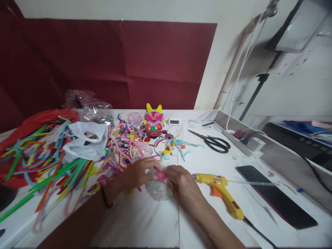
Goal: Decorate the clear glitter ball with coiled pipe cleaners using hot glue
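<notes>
A clear, round ball with pale speckles point(157, 190) sits on the white table in front of me. On its top is a small bright pink fuzzy piece point(161, 175), perhaps bent pipe cleaner. My left hand point(145, 172), with a dark band at the wrist, curls its fingers over the ball's upper left, fingertips by the pink piece. From the other side my right hand point(182, 181) is closed against the pink piece and the ball's right edge. Its fingertips are partly hidden. Just beyond the hands lies a yellow bent pipe-cleaner shape point(168, 148).
Pipe cleaners point(75, 176) heap at left with a white plastic bag point(86, 140). A colourful horned figure point(154, 124) stands at the back, near a small digital display point(174, 121). Rightward lie black-handled scissors point(216, 143), a yellow glue gun point(220, 188) and a dark phone-like slab point(277, 197).
</notes>
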